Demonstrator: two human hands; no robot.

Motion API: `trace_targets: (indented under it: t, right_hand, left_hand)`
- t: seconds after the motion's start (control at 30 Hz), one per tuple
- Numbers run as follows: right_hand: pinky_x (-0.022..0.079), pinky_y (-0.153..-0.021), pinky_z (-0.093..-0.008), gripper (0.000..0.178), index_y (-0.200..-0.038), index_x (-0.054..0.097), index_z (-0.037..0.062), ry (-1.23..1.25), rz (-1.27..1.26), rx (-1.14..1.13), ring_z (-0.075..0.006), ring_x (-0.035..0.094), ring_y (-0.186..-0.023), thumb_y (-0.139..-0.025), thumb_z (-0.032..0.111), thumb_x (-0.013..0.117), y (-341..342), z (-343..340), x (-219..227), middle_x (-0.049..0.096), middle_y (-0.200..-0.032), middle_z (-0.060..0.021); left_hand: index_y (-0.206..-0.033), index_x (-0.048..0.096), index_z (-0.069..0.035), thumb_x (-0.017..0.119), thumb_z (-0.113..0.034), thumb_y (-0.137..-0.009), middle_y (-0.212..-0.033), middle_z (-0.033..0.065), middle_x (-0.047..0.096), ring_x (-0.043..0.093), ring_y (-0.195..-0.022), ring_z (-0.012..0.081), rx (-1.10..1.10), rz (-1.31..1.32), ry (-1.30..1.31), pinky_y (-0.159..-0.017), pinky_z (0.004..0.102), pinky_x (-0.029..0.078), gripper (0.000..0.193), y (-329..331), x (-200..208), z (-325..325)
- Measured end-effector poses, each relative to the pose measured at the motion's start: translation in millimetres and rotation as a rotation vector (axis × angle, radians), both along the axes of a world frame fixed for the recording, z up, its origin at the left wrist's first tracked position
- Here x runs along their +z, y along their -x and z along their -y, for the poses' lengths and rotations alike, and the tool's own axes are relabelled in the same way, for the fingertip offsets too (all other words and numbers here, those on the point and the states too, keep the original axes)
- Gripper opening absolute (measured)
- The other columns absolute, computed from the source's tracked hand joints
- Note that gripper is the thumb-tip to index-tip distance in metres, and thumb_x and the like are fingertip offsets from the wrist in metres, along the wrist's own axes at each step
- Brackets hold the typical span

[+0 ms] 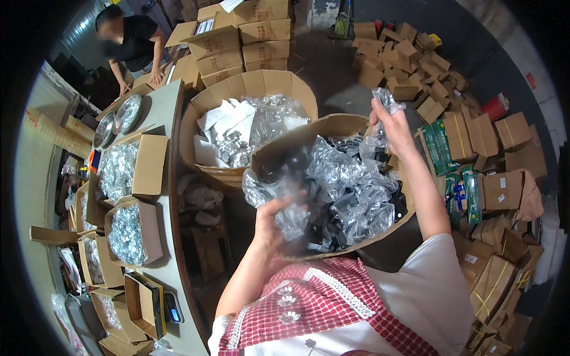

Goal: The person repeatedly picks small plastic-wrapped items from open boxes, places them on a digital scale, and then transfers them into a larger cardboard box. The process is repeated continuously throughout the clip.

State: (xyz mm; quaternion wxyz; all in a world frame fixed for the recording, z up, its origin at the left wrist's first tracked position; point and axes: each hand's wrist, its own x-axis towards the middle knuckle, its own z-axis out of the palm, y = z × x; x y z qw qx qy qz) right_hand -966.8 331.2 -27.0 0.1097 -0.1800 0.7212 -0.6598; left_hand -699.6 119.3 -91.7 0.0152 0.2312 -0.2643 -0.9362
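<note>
Warehouse floor spreads all round me, grey concrete crowded with brown cartons. My left hand (274, 221) is closed on a clear plastic bag (284, 196) with something dark inside, lifted just over the near edge of the big cardboard bin (332, 126) in front of me; that bag blurs in the picture, so I cannot make out its contents. My right hand (392, 126) is up at one o'clock, fingers pinched on a crumpled scrap of clear plastic film (383, 102) above the bin's far rim. I judge that I am in the middle of sorting through the bagged black parts (350, 190) that fill the bin, one bag in each hand. What comes next asks for a steady grip, since the film is slippery and the heap below is loose.

Beyond the bin, at twelve o'clock, stands a round cardboard drum (249, 84) holding white paper and shiny wrapped pieces. At nine o'clock a long table (167, 113) carries open boxes of silvery parts (122, 172). At eleven o'clock another person (133, 44) in a dark shirt leans over stacked cartons (249, 38). At one to three o'clock small boxes (409, 59) lie scattered, with green packets (440, 145) beside them.
</note>
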Motion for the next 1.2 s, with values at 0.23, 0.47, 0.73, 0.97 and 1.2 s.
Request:
trace_targets:
  t: [0.23,0.47,0.73,0.97,1.2]
  right_hand:
    - [0.04,-0.111,-0.0424,0.074,-0.147,0.039,-0.0001,-0.166,-0.173,0.631,-0.0296,0.043,-0.137,-0.099,0.054,0.055,-146.1,74.8,-4.2,0.046,-0.142,-0.0235]
    - [0.055,-0.079,-0.0282,0.016,-0.099,0.074,0.003,-0.322,-0.293,0.437,-0.0157,0.071,-0.078,-0.094,0.014,0.063,1.1,62.2,-53.6,0.075,-0.092,-0.009]
    - [0.045,-0.097,-0.0463,0.029,-0.104,0.068,0.0046,-1.248,-0.801,0.342,-0.0354,0.062,-0.11,-0.079,0.019,0.072,56.8,7.7,-146.5,0.067,-0.106,-0.0173]
    - [0.051,-0.082,-0.0537,0.031,-0.114,0.051,0.0043,-1.047,-0.722,0.053,-0.0432,0.064,-0.097,-0.098,0.03,0.058,-56.7,31.2,-43.1,0.065,-0.109,-0.0207]
    - [0.055,-0.068,-0.0483,0.039,-0.128,0.049,0.0077,-0.669,-0.454,0.607,-0.0385,0.069,-0.077,-0.097,0.03,0.058,-246.5,118.9,-7.4,0.068,-0.084,-0.0175]
  left_hand:
    - [-0.148,0.041,-0.006,0.072,-0.018,-0.075,-0.14,0.0162,0.053,0.05,-0.132,0.0301,-0.036,-0.013,-0.091,-0.109,0.05,0.042,0.08,-10.1,29.9,-29.8]
    - [-0.12,0.061,-0.002,0.069,-0.005,-0.077,-0.105,0.0122,0.067,0.068,-0.093,0.0276,-0.024,0.149,-0.203,-0.088,0.0416,0.056,0.044,-47.8,33.0,-16.4]
    - [-0.121,0.057,0.004,0.067,-0.005,-0.077,-0.103,0.0219,0.068,0.067,-0.106,0.0406,-0.295,0.0,-0.309,-0.1,0.0582,0.051,0.046,-95.5,24.8,6.2]
    - [-0.13,0.052,0.003,0.067,-0.006,-0.067,-0.112,0.0219,0.065,0.062,-0.112,0.0372,-0.316,-0.153,-0.362,-0.108,0.05,0.045,0.066,-99.9,9.7,44.9]
    - [-0.13,0.055,-0.001,0.069,-0.005,-0.066,-0.113,0.0161,0.066,0.065,-0.103,0.032,-0.216,-0.084,-0.218,-0.097,0.0433,0.051,0.065,-102.2,-1.5,106.3]
